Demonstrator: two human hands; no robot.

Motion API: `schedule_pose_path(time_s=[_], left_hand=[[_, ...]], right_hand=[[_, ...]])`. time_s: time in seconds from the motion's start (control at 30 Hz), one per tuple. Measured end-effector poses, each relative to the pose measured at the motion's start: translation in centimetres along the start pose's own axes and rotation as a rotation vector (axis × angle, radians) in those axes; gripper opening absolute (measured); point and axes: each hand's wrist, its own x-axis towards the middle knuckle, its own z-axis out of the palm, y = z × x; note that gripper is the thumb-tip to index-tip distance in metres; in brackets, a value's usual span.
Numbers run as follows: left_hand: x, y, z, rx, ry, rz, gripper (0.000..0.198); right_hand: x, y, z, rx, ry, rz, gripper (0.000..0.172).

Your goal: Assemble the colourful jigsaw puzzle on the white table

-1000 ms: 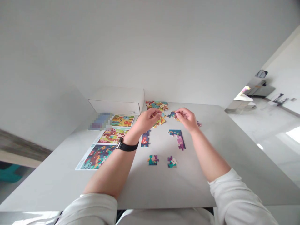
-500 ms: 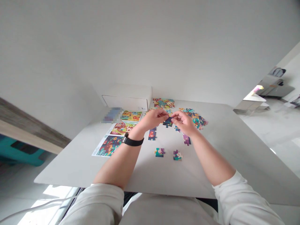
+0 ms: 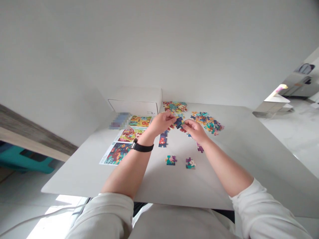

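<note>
Both my hands meet above the white table (image 3: 249, 159), pinching a dark blue puzzle piece (image 3: 178, 122) between them. My left hand (image 3: 161, 122), with a black watch on its wrist, grips the piece from the left with closed fingers. My right hand (image 3: 195, 130) pinches it from the right. Under the hands lie a red and blue joined strip (image 3: 163, 139) and a purple piece (image 3: 200, 148), partly hidden by my right wrist. Two single pieces, a teal one (image 3: 170, 160) and a purple one (image 3: 190, 163), lie nearer to me.
Two heaps of loose pieces lie at the back, one (image 3: 175, 106) by the white box (image 3: 136, 101) and one (image 3: 207, 122) further right. A picture sheet (image 3: 127, 138) with colourful scenes lies on the left. Beyond the left table edge stands a teal object (image 3: 25, 161).
My hands came together and lifted the dark blue piece from the back of the table. The view shifted left and down, so the right heap of pieces now shows.
</note>
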Motion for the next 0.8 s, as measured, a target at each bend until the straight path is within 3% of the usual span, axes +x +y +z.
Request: schedule_pose_path(time_s=[0.33, 0.53, 0.7, 0.8], left_hand=[[0.0, -0.1, -0.8, 0.015, 0.019, 0.008, 0.027], [0.1, -0.2, -1.0, 0.016, 0.018, 0.014, 0.024], [0.2, -0.9, -1.4, 0.13, 0.027, 0.031, 0.02], [0.3, -1.2, -1.5, 0.199, 0.017, 0.048, 0.018]], right_hand=[[-0.1, 0.0, -0.3, 0.025, 0.076, 0.047, 0.049], [-0.1, 0.6, -0.4, -0.023, 0.021, 0.041, 0.047], [-0.2, 1.1, -0.6, -0.197, 0.061, -0.13, 0.037], [-0.3, 1.1, -0.7, -0.318, 0.051, -0.294, 0.041]])
